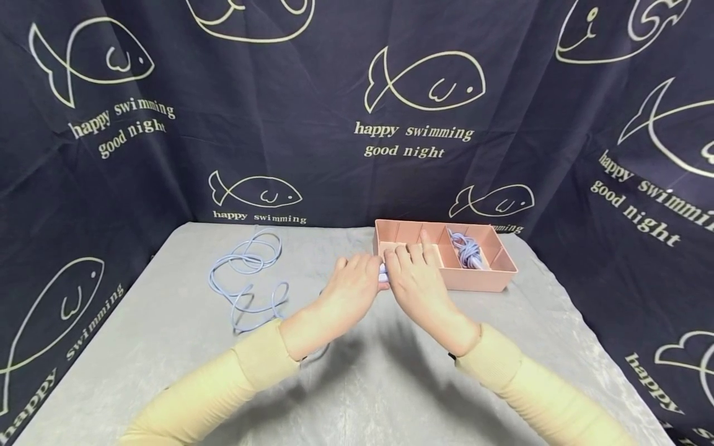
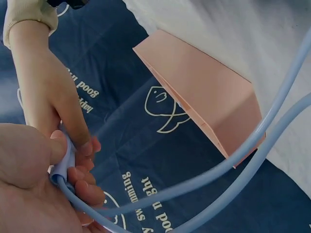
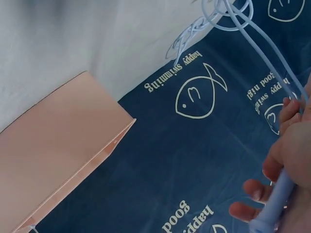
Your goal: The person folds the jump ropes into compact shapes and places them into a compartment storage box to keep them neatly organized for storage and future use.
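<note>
Over the middle of the table my left hand and right hand are close together, both gripping the light-blue handles of a jump rope. In the left wrist view, the left fingers and thumb curl round a handle end where the cord comes out in two strands. The right hand's curled fingers hold a handle in the right wrist view, its end pointing down. Most of the handles are hidden by the hands. The loose cord lies in loops on the table's left side.
Just beyond the right hand stands a pink divided box. Its right part holds a bundled light-blue rope. A grey cloth covers the table, and a dark fish-print curtain hangs behind and at both sides.
</note>
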`<state>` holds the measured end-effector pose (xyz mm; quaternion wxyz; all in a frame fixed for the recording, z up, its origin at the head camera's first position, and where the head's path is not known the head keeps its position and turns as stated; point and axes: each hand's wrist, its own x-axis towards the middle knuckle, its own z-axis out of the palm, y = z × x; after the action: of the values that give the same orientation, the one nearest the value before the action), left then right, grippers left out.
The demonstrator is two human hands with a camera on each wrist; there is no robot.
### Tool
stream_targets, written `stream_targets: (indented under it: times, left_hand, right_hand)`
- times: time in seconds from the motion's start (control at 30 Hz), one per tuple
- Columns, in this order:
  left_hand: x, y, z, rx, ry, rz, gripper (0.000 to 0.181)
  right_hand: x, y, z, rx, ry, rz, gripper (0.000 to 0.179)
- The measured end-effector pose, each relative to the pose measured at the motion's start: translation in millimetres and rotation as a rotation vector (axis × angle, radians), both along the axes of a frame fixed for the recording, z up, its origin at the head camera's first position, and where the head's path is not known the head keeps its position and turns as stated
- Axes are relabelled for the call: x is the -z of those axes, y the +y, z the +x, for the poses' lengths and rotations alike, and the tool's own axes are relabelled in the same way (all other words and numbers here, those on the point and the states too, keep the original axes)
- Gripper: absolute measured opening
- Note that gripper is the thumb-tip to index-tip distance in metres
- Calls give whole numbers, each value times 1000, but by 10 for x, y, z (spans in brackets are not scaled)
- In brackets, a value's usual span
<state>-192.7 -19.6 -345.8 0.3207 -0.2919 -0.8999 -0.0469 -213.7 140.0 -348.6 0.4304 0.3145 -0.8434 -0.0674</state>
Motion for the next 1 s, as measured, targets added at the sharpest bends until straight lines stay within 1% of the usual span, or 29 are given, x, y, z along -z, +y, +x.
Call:
stream_targets:
  times: [0.13, 0.23, 0.37, 0.53, 0.7, 0.77, 0.8, 0.9, 1.0]
  left_hand:
    - [-9, -16, -13, -1, 41, 46, 46]
    - [-9, -24, -25, 17, 48, 68, 46]
    - [-10, -25, -32, 43, 20, 77, 45]
    - [-49, -31, -24, 46, -31, 89, 49]
    - [-98, -128, -32, 47, -81, 118, 58]
    - [-89, -200, -45, 47, -117, 124, 60]
    - [-74, -236, -56, 47, -146, 129, 60]
    - [-6, -336, -91, 52, -263, 164, 60]
    - [80, -403, -110, 45, -390, 184, 64]
  right_hand:
    - [-8, 10, -2, -22, -30, 26, 12]
    - [-15, 18, 2, -27, -67, 34, 8]
    - [-20, 33, 11, -30, -97, 16, 8]
    - [-50, 68, 11, -43, -100, -5, 10]
    - [-106, 158, -9, -42, -99, -17, 9]
    - [-150, 205, -17, -26, -108, -19, 8]
    - [-173, 230, -21, -18, -111, -23, 7]
    - [-254, 300, -29, 3, -108, -34, 2]
    - [-330, 360, -29, 10, -84, -49, 5]
